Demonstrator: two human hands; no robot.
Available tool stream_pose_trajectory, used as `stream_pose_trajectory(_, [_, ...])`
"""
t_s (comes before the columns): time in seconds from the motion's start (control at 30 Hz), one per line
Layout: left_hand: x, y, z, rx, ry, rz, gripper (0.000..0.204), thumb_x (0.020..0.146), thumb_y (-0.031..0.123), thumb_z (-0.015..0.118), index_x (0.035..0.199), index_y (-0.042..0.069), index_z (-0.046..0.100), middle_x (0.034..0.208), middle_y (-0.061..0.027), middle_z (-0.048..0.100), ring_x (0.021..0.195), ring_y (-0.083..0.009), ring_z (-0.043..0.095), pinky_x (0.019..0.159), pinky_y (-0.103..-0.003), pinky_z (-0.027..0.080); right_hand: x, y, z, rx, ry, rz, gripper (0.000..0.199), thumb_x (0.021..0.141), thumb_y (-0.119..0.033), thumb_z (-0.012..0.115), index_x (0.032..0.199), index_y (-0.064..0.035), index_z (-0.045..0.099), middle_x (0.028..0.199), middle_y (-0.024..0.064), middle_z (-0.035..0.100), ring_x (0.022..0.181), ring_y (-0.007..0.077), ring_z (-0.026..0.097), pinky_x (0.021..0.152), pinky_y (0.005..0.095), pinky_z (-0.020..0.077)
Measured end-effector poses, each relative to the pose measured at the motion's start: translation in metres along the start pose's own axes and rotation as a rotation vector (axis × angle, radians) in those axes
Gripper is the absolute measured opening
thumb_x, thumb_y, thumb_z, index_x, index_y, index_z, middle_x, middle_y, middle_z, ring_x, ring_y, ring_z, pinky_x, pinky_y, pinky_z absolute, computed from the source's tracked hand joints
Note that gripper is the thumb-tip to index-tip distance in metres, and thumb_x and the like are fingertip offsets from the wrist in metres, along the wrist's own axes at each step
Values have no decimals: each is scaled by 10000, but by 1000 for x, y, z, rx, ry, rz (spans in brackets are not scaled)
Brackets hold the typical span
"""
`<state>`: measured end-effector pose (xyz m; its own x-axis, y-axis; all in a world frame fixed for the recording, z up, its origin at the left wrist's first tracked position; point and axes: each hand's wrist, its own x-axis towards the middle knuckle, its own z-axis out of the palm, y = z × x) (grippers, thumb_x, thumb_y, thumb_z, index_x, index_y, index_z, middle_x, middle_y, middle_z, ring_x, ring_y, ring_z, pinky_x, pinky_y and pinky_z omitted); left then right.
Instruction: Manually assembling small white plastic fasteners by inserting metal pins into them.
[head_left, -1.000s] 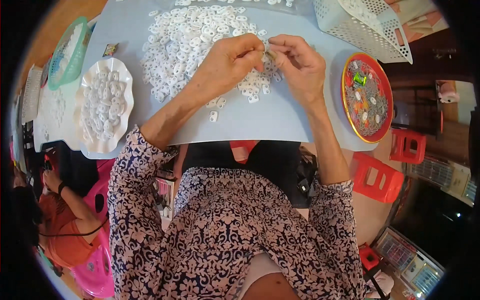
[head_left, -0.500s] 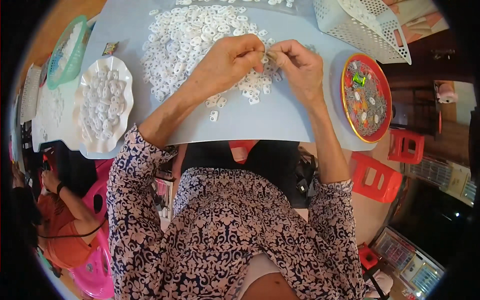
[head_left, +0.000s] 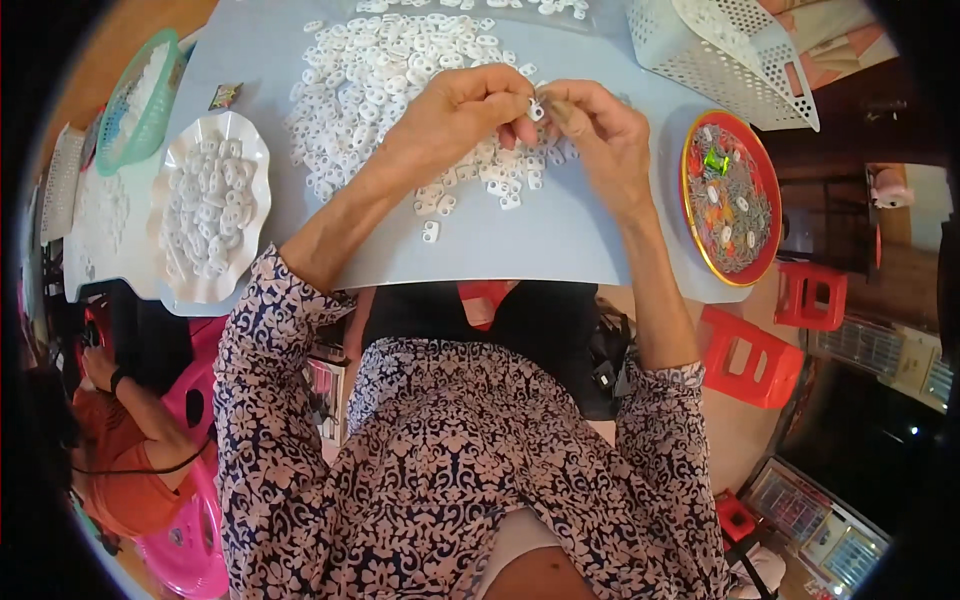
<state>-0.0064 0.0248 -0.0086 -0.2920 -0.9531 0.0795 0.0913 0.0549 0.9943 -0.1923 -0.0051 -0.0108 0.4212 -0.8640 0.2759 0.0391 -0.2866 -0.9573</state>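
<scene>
because the white holed piece (head_left: 537,110) is so small, we pinch it between thumb and finger of our left hand (head_left: 465,108), seemingly to leave its outer end free. our right hand (head_left: 605,135) bends in opposite, fingertips drawn together right beside the piece; we cannot tell whether they grip anything. we hold both hands over the right side of the loose white pile (head_left: 365,85), probably for short reaches, while the red bowl (head_left: 768,185) of grey bits (head_left: 748,182) sits to our right, perhaps to suit that hand.
</scene>
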Motion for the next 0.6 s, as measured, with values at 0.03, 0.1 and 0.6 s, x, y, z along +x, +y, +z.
stream_pose_trajectory(0.03, [-1,-1,0,-36,8,-7,187,944,150,496,1001,2,595,792,-53,619,735,-109,542,702,-240,455,1,2,-1,38,-19,5,137,873,-84,638,965,17,637,774,7,615,698,53,526,638,194,446])
stream_pose_trajectory(0.1, [-1,-1,0,-71,15,-10,187,946,159,501,997,7,597,798,-58,620,737,-114,544,705,-240,455,0,5,1,63,-18,8,143,867,-67,641,980,19,634,795,9,618,711,56,540,650,201,458])
stream_pose_trajectory(0.6, [-3,-1,6,-266,76,-61,193,932,161,528,942,-15,607,842,-86,631,782,-135,613,699,-256,489,1,5,11,101,28,-61,133,824,5,665,946,35,621,771,32,620,691,78,576,636,216,486])
